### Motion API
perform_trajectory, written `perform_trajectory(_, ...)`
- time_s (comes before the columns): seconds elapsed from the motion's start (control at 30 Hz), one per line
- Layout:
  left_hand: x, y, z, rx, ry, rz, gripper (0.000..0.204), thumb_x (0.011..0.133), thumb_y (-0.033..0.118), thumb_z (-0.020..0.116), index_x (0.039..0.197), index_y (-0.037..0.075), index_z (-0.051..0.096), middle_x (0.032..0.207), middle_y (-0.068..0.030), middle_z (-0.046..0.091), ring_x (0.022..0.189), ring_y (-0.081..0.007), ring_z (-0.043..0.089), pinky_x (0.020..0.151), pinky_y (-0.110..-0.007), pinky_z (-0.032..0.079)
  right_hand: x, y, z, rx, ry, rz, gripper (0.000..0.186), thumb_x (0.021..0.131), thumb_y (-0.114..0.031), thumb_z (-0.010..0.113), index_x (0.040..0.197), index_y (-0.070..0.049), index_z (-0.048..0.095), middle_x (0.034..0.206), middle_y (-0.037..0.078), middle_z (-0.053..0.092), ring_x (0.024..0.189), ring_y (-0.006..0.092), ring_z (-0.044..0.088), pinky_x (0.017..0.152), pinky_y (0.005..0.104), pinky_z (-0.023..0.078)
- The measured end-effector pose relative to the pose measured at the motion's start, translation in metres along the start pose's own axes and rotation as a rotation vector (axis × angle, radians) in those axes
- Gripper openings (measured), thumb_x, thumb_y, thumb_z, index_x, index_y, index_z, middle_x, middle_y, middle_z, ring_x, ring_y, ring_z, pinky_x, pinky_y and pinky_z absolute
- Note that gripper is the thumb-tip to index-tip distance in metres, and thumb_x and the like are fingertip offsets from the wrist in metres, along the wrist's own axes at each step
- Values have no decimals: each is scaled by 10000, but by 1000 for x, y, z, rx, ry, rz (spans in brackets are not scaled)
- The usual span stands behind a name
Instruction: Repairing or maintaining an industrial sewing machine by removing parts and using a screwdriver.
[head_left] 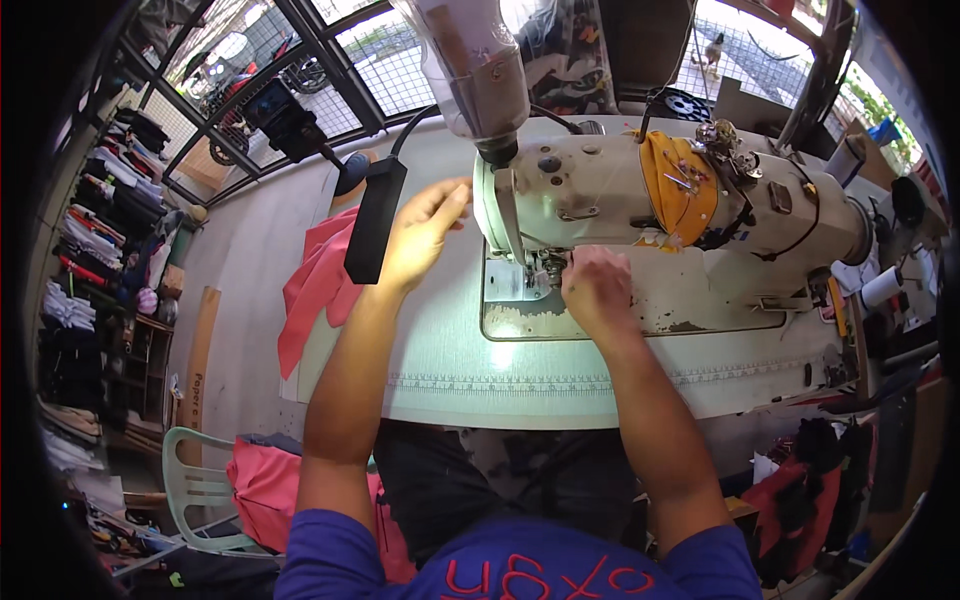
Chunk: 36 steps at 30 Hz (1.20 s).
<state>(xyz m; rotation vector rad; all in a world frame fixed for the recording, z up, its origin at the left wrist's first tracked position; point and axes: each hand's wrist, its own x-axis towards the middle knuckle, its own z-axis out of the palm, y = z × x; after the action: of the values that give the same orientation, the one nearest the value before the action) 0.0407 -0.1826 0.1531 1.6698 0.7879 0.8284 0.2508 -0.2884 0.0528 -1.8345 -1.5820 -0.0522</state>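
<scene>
A white industrial sewing machine [610,190] stands on the pale table, its needle end toward my left. My left hand [425,230] is raised beside that end, fingers loosely bent and apart, with nothing visible in them. My right hand [598,285] is closed just right of the needle and presser foot [532,278], fingertips against the small metal parts there. What those fingers grip, if anything, is hidden. Below the foot lies a shiny metal plate [505,282]. Pink fabric [318,285] hangs over the table's left side, partly behind my left forearm.
A black lamp bar [376,220] stands close to my left wrist. A clear plastic bottle [475,70] rises above the machine head. A yellow pincushion cloth [678,185] wraps the machine arm. A measuring tape strip [500,384] runs along the front edge. A green chair [195,480] holds pink cloth.
</scene>
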Motion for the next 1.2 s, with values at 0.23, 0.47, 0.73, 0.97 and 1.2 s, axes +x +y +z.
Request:
perform_trajectory(0.23, -205, 9, -7, 437, 146, 7, 316, 1009, 209, 496, 883, -42, 642, 801, -53, 618, 743, -111, 557, 691, -248, 442, -3, -3, -2, -15, 57, 64, 42, 819, -108, 631, 835, -72, 618, 835, 116, 649, 837, 324, 627, 762, 429, 442)
perform_trajectory(0.47, -327, -86, -29, 451, 337, -463, 231, 951, 209, 597, 937, -13, 658, 834, -72, 624, 767, -148, 577, 711, -283, 459, -3, 3, 5, 155, 168, 26, 175, 868, -187, 628, 843, -17, 592, 932, 173, 617, 916, 373, 592, 826, 463, 445)
perform_trajectory(0.73, -308, -168, -48, 694, 504, -409, 489, 922, 265, 639, 1276, -29, 471, 1265, -240, 502, 1143, -349, 510, 978, -414, 402, 0, -7, 2, -90, 14, 69, 441, 845, -442, 668, 859, -4, 616, 907, 175, 628, 929, 354, 607, 843, 446, 457)
perform_trajectory(0.97, -309, -161, -43, 652, 541, -429, 549, 943, 383, 591, 1307, -2, 449, 1224, -253, 477, 1149, -404, 459, 1003, -446, 355, 2, -4, -1, -103, 88, 94, 390, 895, -375, 627, 897, 15, 612, 915, 199, 646, 904, 381, 620, 818, 463, 474)
perform_trajectory(1.2, -332, -167, -55, 656, 620, -393, 493, 943, 355, 598, 1255, -7, 475, 1124, -228, 493, 1056, -379, 484, 943, -431, 379, -49, -30, -141, 360, -162, 246, 264, 955, -254, 597, 995, -2, 664, 773, 73, 655, 637, 122, 598, 633, 247, 476)
